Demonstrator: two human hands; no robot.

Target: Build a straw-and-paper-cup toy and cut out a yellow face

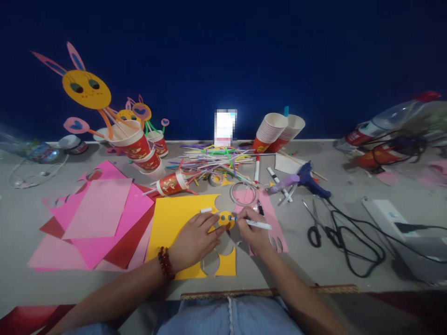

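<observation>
My right hand [253,228] is closed around a white marker [260,224], its blue tip at the edge of a small yellow paper circle [226,223]. Two dark blue-green eye shapes are drawn on that circle. With fingers stretched out, my left hand [197,239] lies flat on a yellow sheet [171,218], its fingertips touching the circle's lower left. A white marker cap [206,210] rests just above these fingers. Round pieces are cut out of the yellow sheet. Beneath my right hand lies a pink strip [268,214] of paper with cut holes.
Pink and red sheets [101,204] are piled at left, below paper cups [131,144] holding rabbit-face figures. Colourful sticks [216,160] lie behind a tape ring [242,193]. At right are scissors [314,235], a glue gun [310,181] with its cord, and a power strip [387,218].
</observation>
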